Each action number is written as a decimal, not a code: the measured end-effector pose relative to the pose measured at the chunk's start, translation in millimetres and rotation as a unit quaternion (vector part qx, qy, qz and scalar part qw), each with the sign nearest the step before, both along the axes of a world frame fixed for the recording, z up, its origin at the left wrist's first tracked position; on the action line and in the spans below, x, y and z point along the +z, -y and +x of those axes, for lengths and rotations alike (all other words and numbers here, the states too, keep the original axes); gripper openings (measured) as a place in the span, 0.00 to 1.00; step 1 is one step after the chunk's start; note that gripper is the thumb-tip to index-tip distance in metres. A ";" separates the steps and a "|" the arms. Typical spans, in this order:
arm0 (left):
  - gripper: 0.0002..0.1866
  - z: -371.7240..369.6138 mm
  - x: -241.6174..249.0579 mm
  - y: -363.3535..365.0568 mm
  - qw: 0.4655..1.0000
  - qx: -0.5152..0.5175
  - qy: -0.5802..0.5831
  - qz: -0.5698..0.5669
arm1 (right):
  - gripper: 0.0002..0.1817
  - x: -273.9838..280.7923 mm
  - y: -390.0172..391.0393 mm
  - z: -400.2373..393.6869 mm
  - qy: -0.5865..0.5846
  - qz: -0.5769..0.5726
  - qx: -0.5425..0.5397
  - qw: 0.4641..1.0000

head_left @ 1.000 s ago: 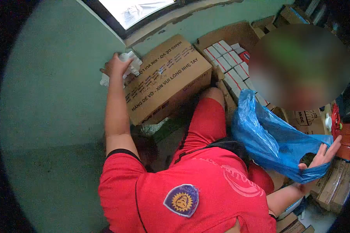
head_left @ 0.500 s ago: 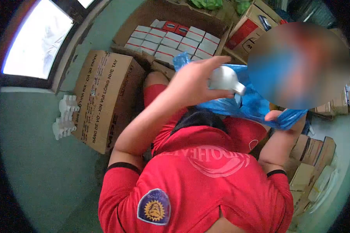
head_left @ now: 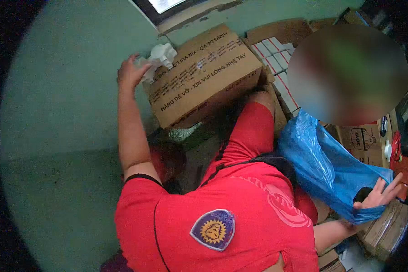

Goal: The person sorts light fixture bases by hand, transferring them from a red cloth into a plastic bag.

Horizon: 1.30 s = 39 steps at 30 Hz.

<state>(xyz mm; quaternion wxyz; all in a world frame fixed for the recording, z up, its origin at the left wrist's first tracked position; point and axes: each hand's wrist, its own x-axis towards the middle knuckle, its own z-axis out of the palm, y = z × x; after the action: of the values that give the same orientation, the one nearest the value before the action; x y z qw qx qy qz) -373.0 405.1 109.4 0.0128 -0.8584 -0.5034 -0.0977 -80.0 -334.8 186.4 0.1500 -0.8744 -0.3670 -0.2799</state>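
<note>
My left hand [head_left: 133, 71] is at the upper left, its thumb and fingers curved round a white plastic piece [head_left: 148, 76] at the end of a printed carton [head_left: 204, 75]. Another white piece [head_left: 163, 54] lies beside it on the carton. On the right, my right hand [head_left: 381, 196] has its fingers spread at the mouth of a blue plastic bag [head_left: 310, 154]. The bag's rim is stretched around that hand near the thumb and wrist. Something dark shows at the bag's opening, too small to make out.
An open box of small white boxes [head_left: 276, 59] stands behind the carton. At the right are a lamp-printed box [head_left: 362, 140], a round white item [head_left: 388, 150], red items [head_left: 396, 147] and brown cartons [head_left: 387, 226]. A green wall [head_left: 68, 99] is at the left. A blurred disc covers the upper right.
The view has turned left. My left hand has moved from the bag, where it held a white round item, to the carton's end. My right hand's fingers now show spread at the bag.
</note>
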 end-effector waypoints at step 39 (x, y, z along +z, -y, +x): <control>0.37 28.4 -13.3 5.3 0.997 -0.002 0.062 0.047 | 0.83 15.7 -37.2 -29.4 0.036 -0.120 -0.047 0.991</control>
<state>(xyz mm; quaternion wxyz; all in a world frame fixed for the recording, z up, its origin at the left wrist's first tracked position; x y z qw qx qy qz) -344.7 399.8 96.2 0.0219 -0.8499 -0.4967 -0.1745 -109.5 -297.6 202.2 0.0172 -0.8914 -0.3620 -0.2722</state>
